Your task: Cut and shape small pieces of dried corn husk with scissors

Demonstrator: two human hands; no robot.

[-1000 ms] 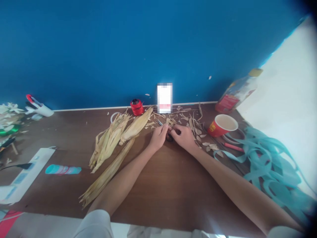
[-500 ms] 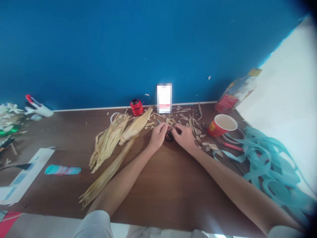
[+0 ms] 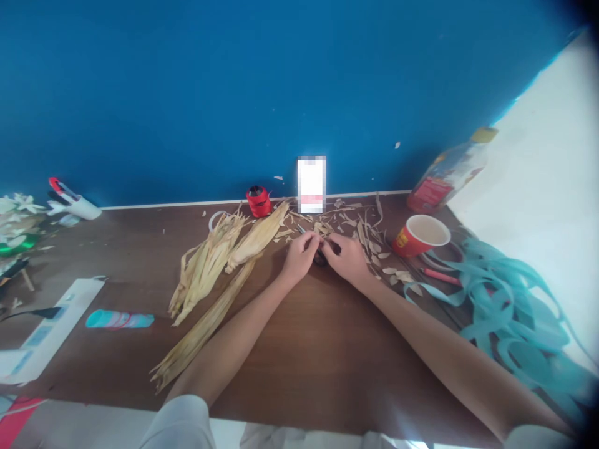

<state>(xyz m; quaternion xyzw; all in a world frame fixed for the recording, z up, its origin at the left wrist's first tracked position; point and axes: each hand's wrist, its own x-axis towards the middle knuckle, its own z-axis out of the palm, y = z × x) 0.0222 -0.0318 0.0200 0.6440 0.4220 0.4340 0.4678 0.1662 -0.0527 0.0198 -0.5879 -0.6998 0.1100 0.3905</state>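
Observation:
Close together at the middle of the table, my left hand (image 3: 299, 254) and my right hand (image 3: 349, 257) are both closed in a pinch, fingertips nearly touching. Whatever lies between the fingertips is too small to make out. Beneath them lies what looks like a pair of scissors (image 3: 320, 257); its dark handle shows between the hands and the rest is mostly covered. Cut pale husk scraps (image 3: 322, 226) are strewn just beyond my fingers. Left of my left hand rest dried corn husks (image 3: 208, 268), with a long husk strip (image 3: 206, 330) beside my forearm.
A lit phone (image 3: 311, 184) leans on the blue wall, near a red spool (image 3: 259, 201). To the right are a red paper cup (image 3: 412, 240), a bottle (image 3: 444, 178) and tangled teal ribbon (image 3: 515, 299). A power strip (image 3: 60, 330) and a teal roll (image 3: 119, 320) lie left.
My hands stay in nearly the same place, with the fingertips still pinched together. The whole view has shifted very slightly; nothing else on the table has visibly moved.

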